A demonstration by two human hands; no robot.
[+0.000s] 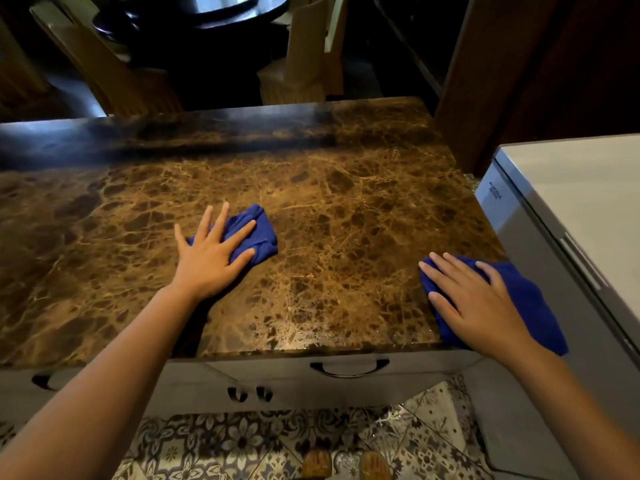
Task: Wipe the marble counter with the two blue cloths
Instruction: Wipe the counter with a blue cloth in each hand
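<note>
While the camera is looking down past both bare forearms, two feet in tan sandals (346, 464) are standing on patterned floor tiles (221, 441) at the bottom of the view. Just beyond them, pale cabinet fronts are showing under the desk edge, one drawer carrying a dark curved handle (349, 368).

On the brown-veined marble desk (346, 209), the right hand (474, 303) is lying palm down on the right blue cloth (530, 303), which is sitting at the near right corner, with its right end hanging past the desk's side edge. The fingers (446, 271) of that hand are lying straight and spread, pressing flat and not curling around the fabric.

Further in, near the middle of the desk, the left hand (211, 258) is pressing on the left blue cloth (258, 233), which is lying bunched under the fingers (239, 233) and sticking out to their right. These fingers are likewise splayed open and flat, gripping nothing. The two cloths are lying well apart.

To the right, a white appliance (571, 209) is standing just beside the desk. Beyond the far edge, wooden chairs (298, 64) and a dark round table (221, 8) are sitting in dim light.
</note>
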